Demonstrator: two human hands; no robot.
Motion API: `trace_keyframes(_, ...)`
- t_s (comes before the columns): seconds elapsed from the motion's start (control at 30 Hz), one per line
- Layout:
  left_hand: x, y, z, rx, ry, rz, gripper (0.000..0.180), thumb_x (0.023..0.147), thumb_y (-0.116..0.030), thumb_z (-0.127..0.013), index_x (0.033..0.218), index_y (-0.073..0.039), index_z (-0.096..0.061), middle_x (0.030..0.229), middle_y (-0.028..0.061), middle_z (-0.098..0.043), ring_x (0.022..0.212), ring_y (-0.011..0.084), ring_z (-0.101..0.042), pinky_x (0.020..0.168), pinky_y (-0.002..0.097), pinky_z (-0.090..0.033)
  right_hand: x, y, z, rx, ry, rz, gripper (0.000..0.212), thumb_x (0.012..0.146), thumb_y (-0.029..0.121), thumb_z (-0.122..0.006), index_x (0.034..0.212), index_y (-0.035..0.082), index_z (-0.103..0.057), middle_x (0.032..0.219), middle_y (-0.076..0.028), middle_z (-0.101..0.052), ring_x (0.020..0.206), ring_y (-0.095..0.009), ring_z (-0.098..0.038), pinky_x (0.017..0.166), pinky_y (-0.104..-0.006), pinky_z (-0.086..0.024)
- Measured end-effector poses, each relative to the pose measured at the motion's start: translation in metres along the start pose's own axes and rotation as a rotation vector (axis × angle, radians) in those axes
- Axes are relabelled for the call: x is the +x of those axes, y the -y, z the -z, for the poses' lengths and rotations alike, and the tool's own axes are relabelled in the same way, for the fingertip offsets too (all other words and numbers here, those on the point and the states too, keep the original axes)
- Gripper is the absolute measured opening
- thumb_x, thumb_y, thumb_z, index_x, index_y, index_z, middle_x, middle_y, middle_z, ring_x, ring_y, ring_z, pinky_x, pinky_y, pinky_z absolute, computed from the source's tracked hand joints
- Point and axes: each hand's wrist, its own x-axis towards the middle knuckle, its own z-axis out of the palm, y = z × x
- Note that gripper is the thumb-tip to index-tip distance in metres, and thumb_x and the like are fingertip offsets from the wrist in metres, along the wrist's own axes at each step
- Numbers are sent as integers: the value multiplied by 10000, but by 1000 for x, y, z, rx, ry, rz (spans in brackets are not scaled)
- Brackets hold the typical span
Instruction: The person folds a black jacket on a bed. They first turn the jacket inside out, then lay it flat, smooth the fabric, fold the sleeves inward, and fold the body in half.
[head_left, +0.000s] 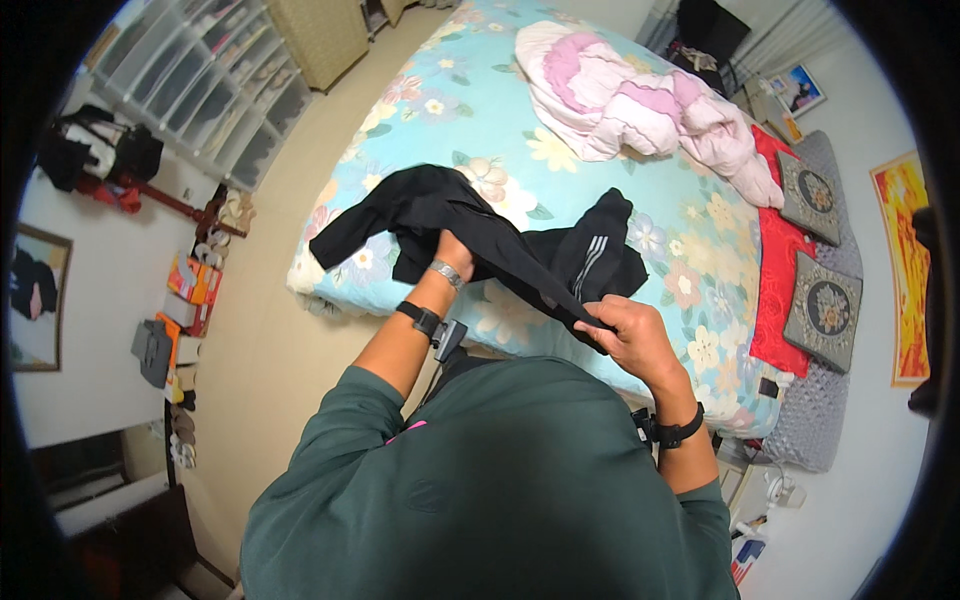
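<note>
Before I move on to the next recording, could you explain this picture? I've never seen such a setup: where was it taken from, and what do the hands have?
There is no machine here: a person in a dark green top works with two bare hands. The picture comes from the left of two wide fisheye cameras worn on the head, looking down, so straight edges bend toward the rim. Picture left is the person's left. On the flowered, light blue bed lies a black garment with white stripes, partly lifted; beyond it is a rumpled pink quilt. The right hand pinches the garment's edge between its fingers. The left hand reaches in at the cloth; its fingertips are hidden, so I can't tell whether it grips.
</note>
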Motion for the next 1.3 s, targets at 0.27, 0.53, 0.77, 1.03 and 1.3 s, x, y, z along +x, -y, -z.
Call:
trace_keyframes(0.27,19,-120,-40,1076,91,-1463,422,1146,-318,-703,1476,-54,-704,1461,161,-746,1346,369,-701,1217,512,-536,-14,-33,25,-338,-221,-247,317,841,-25,-817,1124,119,-811,1029,-142,-721,982,-422,-757,800,-513,-607)
trace_keyframes(0.53,4,-258,-135,1461,-17,-1867,785,1135,-543,-673,1754,-106,-470,1793,186,-493,1671,352,-440,1421,540,-251,-1,-28,191,-808,-864,-274,343,914,9,-728,1144,230,-854,1017,-113,-702,956,-404,-746,791,-503,-599)
trace_keyframes(0.77,-34,-397,-179,1106,-105,-2163,790,1175,-573,-596,1790,-104,-436,1844,184,-437,1699,354,-417,1414,538,-269,-37,86,327,-1366,-1749,174,262,1010,93,-788,1269,130,-797,1068,-118,-708,1066,-330,-693,910,-434,-586)
trace_keyframes(1.03,31,-258,32,1657,-126,-964,774,1178,-573,-585,1772,-92,-462,1827,199,-458,1684,370,-437,1393,556,-299,-9,24,145,-761,-1352,130,239,1049,203,-808,1233,84,-713,1132,-119,-678,1000,-314,-636,910,-486,-512)
trace_keyframes(1.3,20,-234,167,1750,-154,-336,760,1182,-573,-575,1755,-80,-488,1810,214,-478,1670,386,-458,1372,573,-329,-105,8,188,-612,-1118,-340,286,1060,229,-786,1284,70,-710,1212,-136,-688,1092,-341,-645,964,-504,-522)
